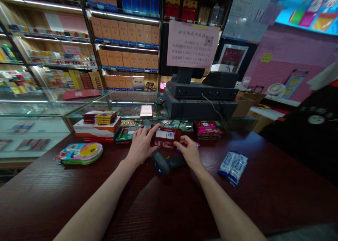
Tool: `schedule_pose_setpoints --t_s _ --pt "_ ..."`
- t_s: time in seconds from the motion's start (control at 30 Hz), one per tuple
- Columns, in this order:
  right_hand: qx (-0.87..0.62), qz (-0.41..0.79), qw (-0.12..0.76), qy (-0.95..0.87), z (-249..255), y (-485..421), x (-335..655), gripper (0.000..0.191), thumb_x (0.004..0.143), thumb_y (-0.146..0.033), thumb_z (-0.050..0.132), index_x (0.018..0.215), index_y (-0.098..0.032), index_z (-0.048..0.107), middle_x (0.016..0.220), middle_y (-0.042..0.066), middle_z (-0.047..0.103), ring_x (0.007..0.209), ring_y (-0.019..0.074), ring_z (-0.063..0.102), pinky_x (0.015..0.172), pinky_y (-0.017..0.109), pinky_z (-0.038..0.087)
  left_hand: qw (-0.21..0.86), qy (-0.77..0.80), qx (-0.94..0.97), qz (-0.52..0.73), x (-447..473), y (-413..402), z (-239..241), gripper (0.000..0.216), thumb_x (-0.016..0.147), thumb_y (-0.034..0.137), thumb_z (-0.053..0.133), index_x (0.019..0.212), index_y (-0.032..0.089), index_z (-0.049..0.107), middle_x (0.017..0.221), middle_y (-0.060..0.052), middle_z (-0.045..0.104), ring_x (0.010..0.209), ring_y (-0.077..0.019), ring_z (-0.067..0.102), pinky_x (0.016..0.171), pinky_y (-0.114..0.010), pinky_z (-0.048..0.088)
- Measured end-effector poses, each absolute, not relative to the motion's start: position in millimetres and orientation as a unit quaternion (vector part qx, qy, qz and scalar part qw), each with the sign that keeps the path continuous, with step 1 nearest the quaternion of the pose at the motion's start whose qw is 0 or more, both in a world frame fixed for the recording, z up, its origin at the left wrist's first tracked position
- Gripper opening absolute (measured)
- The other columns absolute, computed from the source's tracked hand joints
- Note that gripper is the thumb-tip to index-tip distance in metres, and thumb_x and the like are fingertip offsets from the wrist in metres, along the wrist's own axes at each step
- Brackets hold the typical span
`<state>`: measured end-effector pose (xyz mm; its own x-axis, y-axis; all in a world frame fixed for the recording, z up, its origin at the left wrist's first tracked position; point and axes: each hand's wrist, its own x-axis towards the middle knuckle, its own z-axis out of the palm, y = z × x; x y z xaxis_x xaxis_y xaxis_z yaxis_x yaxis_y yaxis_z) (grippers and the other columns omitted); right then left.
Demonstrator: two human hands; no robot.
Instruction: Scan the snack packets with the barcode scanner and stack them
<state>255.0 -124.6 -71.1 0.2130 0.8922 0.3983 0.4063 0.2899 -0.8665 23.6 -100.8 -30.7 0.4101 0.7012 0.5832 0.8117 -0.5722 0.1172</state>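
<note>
A dark red snack packet [165, 143] stands tilted up between my hands, its white barcode label facing me. My left hand [142, 142] grips the left end, with the index finger along the top edge. At the right end, my right hand [189, 151] pinches the packet between thumb and fingers. Just below it on the counter lies a black barcode scanner [161, 163] with a blue light, its handle pointing right toward my right hand. Part of a purple wrapper [198, 144] shows behind my right hand.
On the brown counter [158, 213] lie blue-and-white packets [233, 167] at right and colourful cartoon packs [80, 153] at left. Behind are stacked boxes [97, 129], green packets [124, 134], dark red packets [207, 129] and a cash register [200, 102]. A person in black [311, 128] stands at right.
</note>
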Motion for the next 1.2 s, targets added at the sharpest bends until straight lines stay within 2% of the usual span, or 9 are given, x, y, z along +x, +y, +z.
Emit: schedule_pose_setpoints --t_s 0.17,0.27,0.4,0.5,0.6,0.67,0.77,0.93,1.2 --pt "-0.553 0.228 0.550 -0.582 -73 -122 258 0.027 0.077 -0.044 0.071 0.091 -0.020 0.069 0.082 0.003 0.073 0.075 0.0202 0.067 0.076 0.033 0.051 0.001 -0.442 -0.845 -0.301 22 -96 -33 0.086 0.083 0.038 0.069 0.156 0.031 0.025 0.110 -0.007 0.058 0.104 -0.0279 0.052 0.090 -0.041 0.043" --pt "-0.549 0.225 0.560 -0.578 -73 -122 259 0.026 0.077 -0.043 0.071 0.090 -0.020 0.069 0.081 0.003 0.073 0.074 0.0197 0.067 0.075 0.033 0.051 -0.069 -0.430 -0.831 -0.346 19 -91 -34 0.071 0.090 0.030 0.059 0.154 0.028 0.030 0.103 -0.006 0.063 0.097 -0.0241 0.056 0.087 -0.039 0.044" --pt "-0.550 0.215 0.565 -0.576 -73 -122 259 0.028 0.078 -0.043 0.070 0.093 -0.020 0.069 0.082 0.003 0.073 0.076 0.0204 0.067 0.078 0.034 0.051 -0.176 -0.431 -0.764 -0.447 19 -87 -33 0.070 0.086 0.022 0.059 0.151 0.025 0.033 0.090 0.001 0.067 0.084 -0.0169 0.062 0.086 -0.033 0.046" --pt "-0.543 0.203 0.572 -0.580 -75 -121 260 0.029 0.079 -0.045 0.070 0.093 -0.020 0.068 0.085 0.003 0.072 0.079 0.0213 0.066 0.079 0.034 0.051 -0.215 -0.434 -0.727 -0.486 21 -87 -32 0.054 0.082 0.026 0.064 0.135 0.023 0.052 0.081 0.004 0.068 0.076 -0.0147 0.063 0.080 -0.029 0.047" --pt "-0.549 0.153 0.585 -0.577 -76 -120 261 0.028 0.078 -0.046 0.071 0.089 -0.022 0.068 0.086 0.003 0.068 0.078 0.0209 0.061 0.077 0.034 0.050 -0.197 -0.444 -0.723 -0.491 21 -87 -33 0.018 0.080 0.032 0.067 0.094 0.021 0.069 0.076 0.003 0.068 0.072 -0.0148 0.061 0.073 -0.027 0.046" --pt "-0.542 0.115 0.602 -0.574 -75 -120 262 0.025 0.077 -0.045 0.072 0.085 -0.022 0.068 0.090 0.004 0.065 0.078 0.0200 0.058 0.074 0.033 0.049 -0.178 -0.444 -0.726 -0.494 22 -88 -33 0.013 0.081 0.033 0.066 0.082 0.021 0.069 0.074 0.003 0.069 0.071 -0.0150 0.061 0.070 -0.026 0.046" --pt "-0.527 0.093 0.625 -0.569 -69 -123 261 0.021 0.077 -0.042 0.072 0.084 -0.023 0.069 0.092 0.003 0.060 0.075 0.0179 0.055 0.068 0.030 0.047 -0.159 -0.435 -0.730 -0.503 22 -89 -34 0.011 0.083 0.030 0.064 0.083 0.022 0.071 0.078 0.002 0.071 0.075 -0.0158 0.063 0.073 -0.027 0.047" --pt "-0.509 0.175 0.624 -0.567 -61 -131 257 0.019 0.081 -0.039 0.068 0.092 -0.023 0.069 0.070 -0.003 0.055 0.065 0.0160 0.050 0.063 0.027 0.042 -0.113 -0.427 -0.741 -0.505 22 -89 -37 0.014 0.083 0.020 0.062 0.089 0.025 0.074 0.087 0.000 0.074 0.083 -0.0185 0.066 0.085 -0.035 0.047" --pt "-0.485 0.198 0.625 -0.579 -66 -128 261 0.020 0.080 -0.035 0.068 0.096 -0.022 0.069 0.102 0.005 0.073 0.084 0.0213 0.065 0.075 0.031 0.050 -0.096 -0.352 -0.766 -0.528 20 -89 -39 0.020 0.087 0.012 0.054 0.087 0.023 0.071 0.102 -0.003 0.073 0.102 -0.0194 0.066 0.098 -0.039 0.047"
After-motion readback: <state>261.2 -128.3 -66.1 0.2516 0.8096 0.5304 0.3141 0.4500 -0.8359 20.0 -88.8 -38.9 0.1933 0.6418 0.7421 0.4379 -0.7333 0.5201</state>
